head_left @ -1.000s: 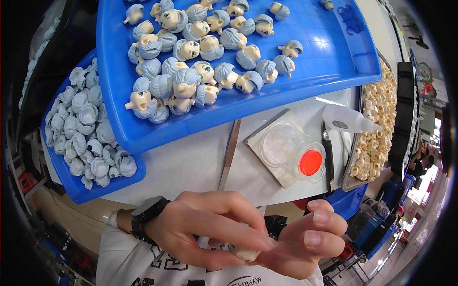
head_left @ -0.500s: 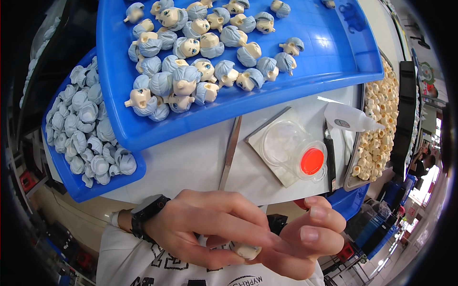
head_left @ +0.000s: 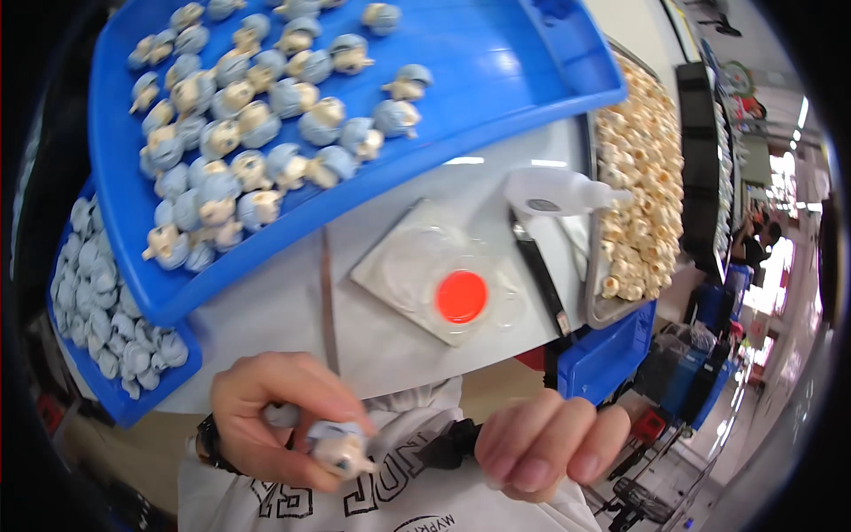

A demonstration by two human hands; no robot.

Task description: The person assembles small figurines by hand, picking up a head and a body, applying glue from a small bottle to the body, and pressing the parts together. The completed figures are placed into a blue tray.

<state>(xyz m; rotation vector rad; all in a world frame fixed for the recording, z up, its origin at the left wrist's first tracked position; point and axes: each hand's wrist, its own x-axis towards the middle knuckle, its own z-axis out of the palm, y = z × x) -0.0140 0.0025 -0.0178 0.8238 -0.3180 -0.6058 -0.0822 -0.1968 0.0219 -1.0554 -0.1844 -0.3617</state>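
L hand (head_left: 253, 399): pinching cream-and-pale-blue plastic doll head (head_left: 341, 450) btwn thumb & fingers, above white cloth shirt (head_left: 408, 486)
R hand (head_left: 550, 443): curled, apart from head; blurred, can't tell if anything's inside
Drop: rounded head could slip if pinch slackens
Scuff: its face may mark if thumb drags

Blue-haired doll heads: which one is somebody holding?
The doll head pinched in the left hand; the blue-haired heads in the large blue tray lie unheld.
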